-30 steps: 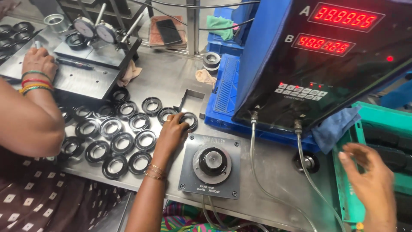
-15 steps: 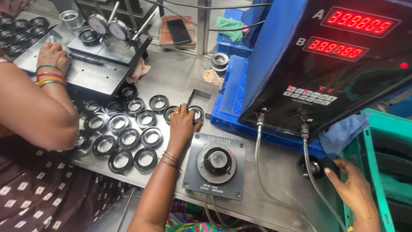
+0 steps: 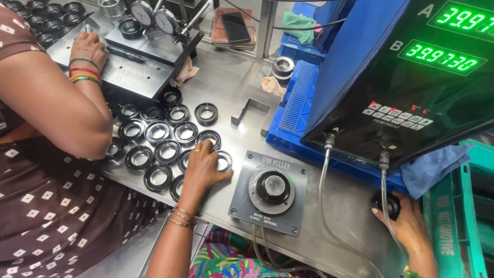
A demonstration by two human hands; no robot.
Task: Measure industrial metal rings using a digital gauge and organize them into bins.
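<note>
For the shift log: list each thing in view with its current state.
Left hand: flat on a black ring.
Right hand: closed on a black part.
Display unit: lit, green digits.
Gauge fixture: black ring seated.
Phone: screen dark.
Co-worker's hand: resting on metal plate.

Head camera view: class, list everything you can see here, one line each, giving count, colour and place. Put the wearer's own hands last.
Ring parts: over a dozen, black with silver bores, grouped on the steel table.
Gauge fixture: one, grey plate with a black ring on it, front centre.
Readout unit: one, black with green digits, right.
Crate: one, blue, under the readout.
Dial gauges: two, white-faced, top left.
Phone: one, black, top centre.
Co-worker's hand: one, with bangles, on the grey plate at left.
Left hand: on the rings.
Right hand: on a black ring, lower right.
</note>
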